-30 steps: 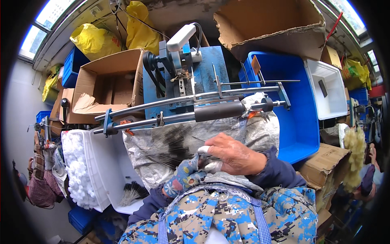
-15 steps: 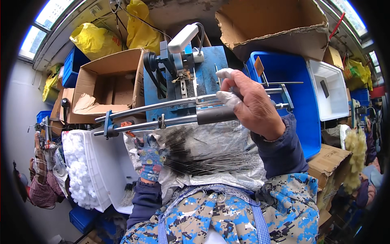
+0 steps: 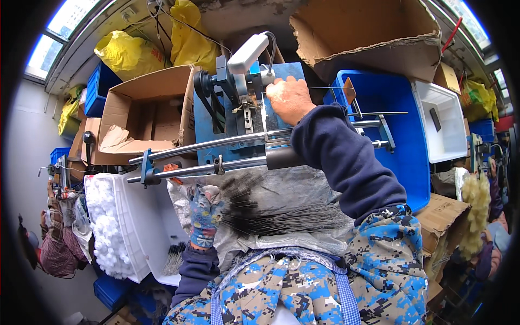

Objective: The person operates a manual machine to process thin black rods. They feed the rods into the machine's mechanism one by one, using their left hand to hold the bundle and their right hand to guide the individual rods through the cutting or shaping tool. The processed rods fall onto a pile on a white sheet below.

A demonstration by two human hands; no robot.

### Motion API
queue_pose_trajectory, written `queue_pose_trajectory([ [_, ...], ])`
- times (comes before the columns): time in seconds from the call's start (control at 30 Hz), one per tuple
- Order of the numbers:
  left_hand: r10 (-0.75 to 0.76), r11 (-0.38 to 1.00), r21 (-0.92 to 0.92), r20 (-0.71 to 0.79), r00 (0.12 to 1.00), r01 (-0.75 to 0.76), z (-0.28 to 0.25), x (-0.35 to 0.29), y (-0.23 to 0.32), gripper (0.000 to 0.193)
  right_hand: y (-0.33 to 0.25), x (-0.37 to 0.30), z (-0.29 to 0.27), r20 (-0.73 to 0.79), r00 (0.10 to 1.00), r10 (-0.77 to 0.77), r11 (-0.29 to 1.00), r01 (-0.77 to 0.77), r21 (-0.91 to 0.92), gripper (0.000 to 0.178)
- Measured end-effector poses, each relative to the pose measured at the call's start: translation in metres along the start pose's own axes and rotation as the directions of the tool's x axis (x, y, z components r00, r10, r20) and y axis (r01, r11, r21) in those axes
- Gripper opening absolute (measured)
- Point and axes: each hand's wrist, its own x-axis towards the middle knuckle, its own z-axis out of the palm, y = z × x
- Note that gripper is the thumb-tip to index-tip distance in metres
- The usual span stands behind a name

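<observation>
My right hand (image 3: 291,99) is closed at the blue machine (image 3: 295,73), just right of its metal clamp (image 3: 247,116). From the far side of this fist a thin wire (image 3: 325,88) runs out to the right; the fingers themselves are mostly hidden behind the back of the hand. My left hand (image 3: 205,211), in a blue patterned glove, rests on the silvery sheet (image 3: 271,189) over my lap. Its fingers point away from me, stretched out. Touching or right beside it lies a bundle of thin wire brushes (image 3: 292,218) with dark bristle ends.
Two steel rails (image 3: 211,143) cross in front of the machine. A blue bin (image 3: 403,184) and a white tray (image 3: 447,124) stand right. Left are a cardboard box (image 3: 122,105) and a white bin (image 3: 138,216) with white tufts (image 3: 105,227). Other people work at both edges.
My right hand has moved away from me and left, from above the rails onto the machine, and its fingers have closed. A thin wire now shows beside it. My left hand has barely shifted.
</observation>
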Motion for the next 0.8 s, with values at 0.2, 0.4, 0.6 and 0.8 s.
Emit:
queue_pose_trajectory([
  [0.2,0.506,0.779,0.401,0.049,0.861,-0.482,0.015,-0.007,0.067,0.027,0.002,0.002,0.009,-0.1,0.993,-0.067,0.998,0.069,0.014,0.012],
  [0.4,0.56,0.749,0.372,0.086,0.824,-0.548,0.025,-0.009,0.069,0.023,-0.003,0.001,0.002,-0.063,0.997,-0.034,0.999,0.034,0.001,0.011],
  [0.6,0.522,0.751,0.396,0.132,0.842,-0.528,0.024,-0.014,0.062,0.027,-0.002,-0.001,0.004,-0.085,0.995,-0.048,0.999,0.048,-0.001,0.011],
  [0.8,0.548,0.738,0.391,0.127,0.827,-0.55,0.03,-0.013,0.061,0.022,-0.002,-0.001,0.005,-0.096,0.995,-0.04,0.999,0.039,-0.014,0.011],
])
